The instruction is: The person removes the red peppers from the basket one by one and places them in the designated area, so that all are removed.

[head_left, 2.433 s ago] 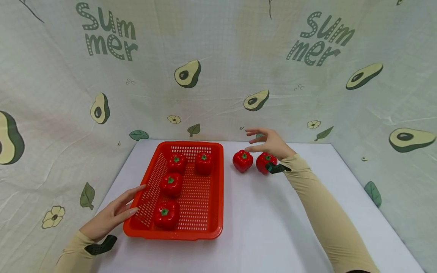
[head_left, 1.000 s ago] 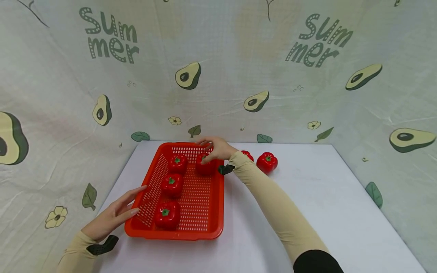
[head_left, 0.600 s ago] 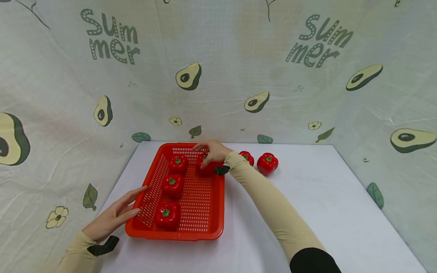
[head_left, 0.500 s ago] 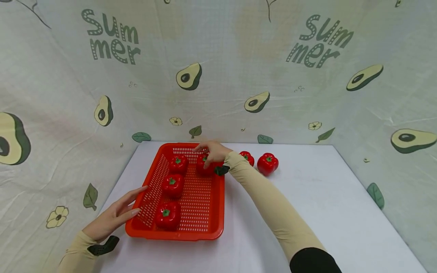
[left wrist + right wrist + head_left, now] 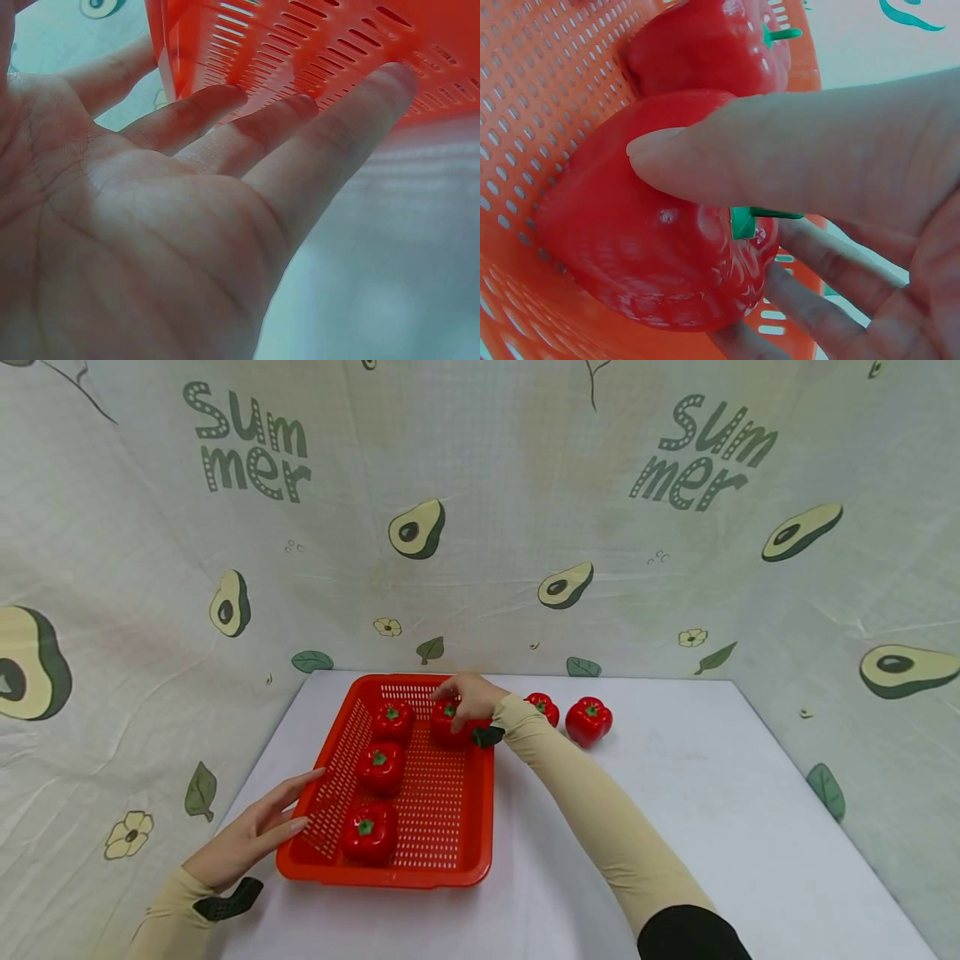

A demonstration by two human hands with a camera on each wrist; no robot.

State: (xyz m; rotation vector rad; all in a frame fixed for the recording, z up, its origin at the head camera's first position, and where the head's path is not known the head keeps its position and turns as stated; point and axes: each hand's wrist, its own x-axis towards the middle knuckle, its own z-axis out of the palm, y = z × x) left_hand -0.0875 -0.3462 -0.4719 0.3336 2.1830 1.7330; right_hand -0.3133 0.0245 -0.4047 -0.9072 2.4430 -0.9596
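Note:
A red basket with slotted walls stands on the white table. Inside it, one red bell pepper at the back right corner is held by my right hand, its thumb across the top and fingers round the far side. Another bell pepper lies to its left, then a bell pepper and a bell pepper down the left side. My left hand rests on the basket's left side, its fairly straight fingers touching the outer wall in the left wrist view.
Right of the basket, two loose bell peppers stand on the table: one bell pepper partly behind my right sleeve, another bell pepper beside it. A patterned cloth hangs behind the white table.
My right hand has moved left from above the loose peppers to the pepper in the basket's back right corner, and its fingers have closed round it. My left hand has stayed at the basket.

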